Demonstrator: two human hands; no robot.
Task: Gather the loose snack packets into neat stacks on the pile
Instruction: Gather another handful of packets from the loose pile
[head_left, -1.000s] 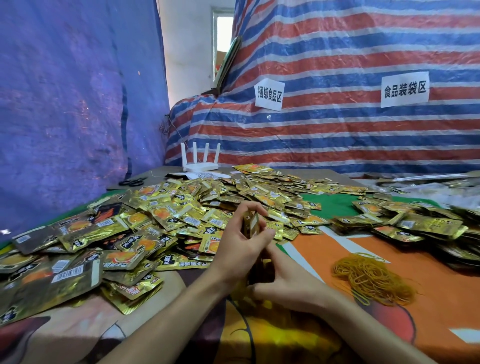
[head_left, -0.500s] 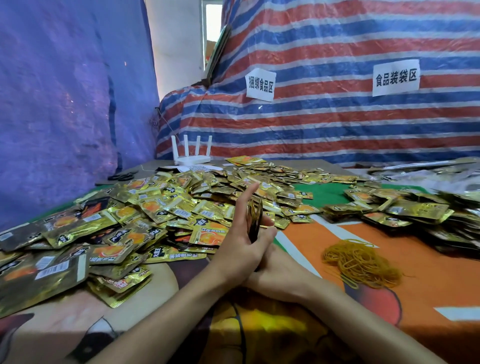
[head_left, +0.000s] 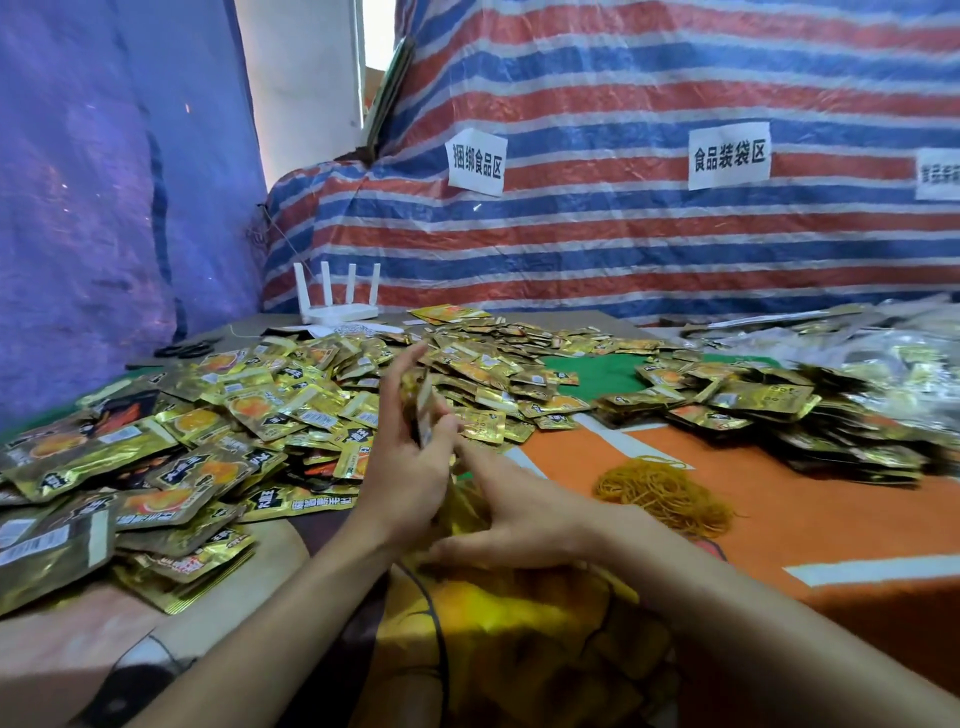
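Observation:
A small upright stack of gold snack packets (head_left: 425, 415) stands on edge between my hands at the table's centre. My left hand (head_left: 402, 457) holds it from the left, thumb against the near face and fingers raised behind it. My right hand (head_left: 511, 512) lies low to the right of the stack's base with fingers extended toward it; the contact is hidden. A wide pile of loose gold packets (head_left: 218, 431) spreads to the left and behind. Neater stacks of packets (head_left: 753, 410) lie at the right.
A heap of yellow rubber bands (head_left: 665, 493) lies on the orange cloth right of my hands. A white router (head_left: 340, 306) stands at the table's back, black scissors (head_left: 189, 349) near it. Striped tarpaulin (head_left: 623, 234) walls the back, blue tarpaulin the left.
My left hand's fingers have straightened upward behind the stack. My right hand has slid out from under it and now lies flatter to the right. The camera has tilted slightly.

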